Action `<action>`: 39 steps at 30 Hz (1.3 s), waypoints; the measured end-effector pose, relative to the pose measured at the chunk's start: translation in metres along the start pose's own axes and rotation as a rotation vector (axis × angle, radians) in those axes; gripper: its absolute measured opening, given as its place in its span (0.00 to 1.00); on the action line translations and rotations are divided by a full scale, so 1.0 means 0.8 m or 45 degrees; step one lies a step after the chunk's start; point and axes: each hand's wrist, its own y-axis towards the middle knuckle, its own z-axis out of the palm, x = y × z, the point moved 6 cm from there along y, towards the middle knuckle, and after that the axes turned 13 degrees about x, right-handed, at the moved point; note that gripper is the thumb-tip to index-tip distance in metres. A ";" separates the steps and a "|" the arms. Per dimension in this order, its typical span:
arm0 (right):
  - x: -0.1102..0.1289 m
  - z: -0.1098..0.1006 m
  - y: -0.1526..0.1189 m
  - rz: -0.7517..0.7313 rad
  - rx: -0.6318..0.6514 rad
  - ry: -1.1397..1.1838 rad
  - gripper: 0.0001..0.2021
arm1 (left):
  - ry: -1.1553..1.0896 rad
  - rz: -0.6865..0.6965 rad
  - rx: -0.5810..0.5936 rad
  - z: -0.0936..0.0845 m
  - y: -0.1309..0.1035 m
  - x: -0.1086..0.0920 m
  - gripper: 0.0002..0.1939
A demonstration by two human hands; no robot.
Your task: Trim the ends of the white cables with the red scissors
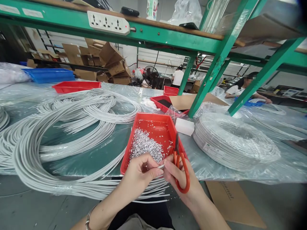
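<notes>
Between thumb and fingers, my left hand [141, 171] pinches a thin grey-white cable [161, 166] near its end. My right hand [178, 174] touches the tip of that cable with thumb and forefinger. Orange-handled scissors [182, 179] are also held in my right hand, with the dark blades pointing up and away. Just beyond both hands lies a red tray [155, 117] with a heap of small silvery scraps [145, 145]. A bundle of cut cables [59, 187] curves from the left and its loose ends lie below my hands.
Coiled cables [96, 108] cover the left of the table. A plastic-wrapped cable roll [235, 140] and small white box [184, 126] stand right. Green shelf posts [208, 83] rise behind. Red [76, 86] and blue trays [49, 75] sit farther back. A person [247, 86] works at far right.
</notes>
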 end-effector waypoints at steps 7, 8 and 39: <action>0.007 -0.002 -0.002 -0.077 -0.015 -0.213 0.08 | -0.133 -0.167 0.130 0.002 -0.003 0.011 0.19; 0.012 -0.002 -0.003 -0.107 -0.033 -0.304 0.06 | -0.133 -0.163 0.118 0.001 -0.003 0.011 0.19; 0.035 -0.110 0.019 -0.211 -0.239 -1.244 0.12 | 1.803 0.002 -0.114 -0.061 -0.116 0.049 0.13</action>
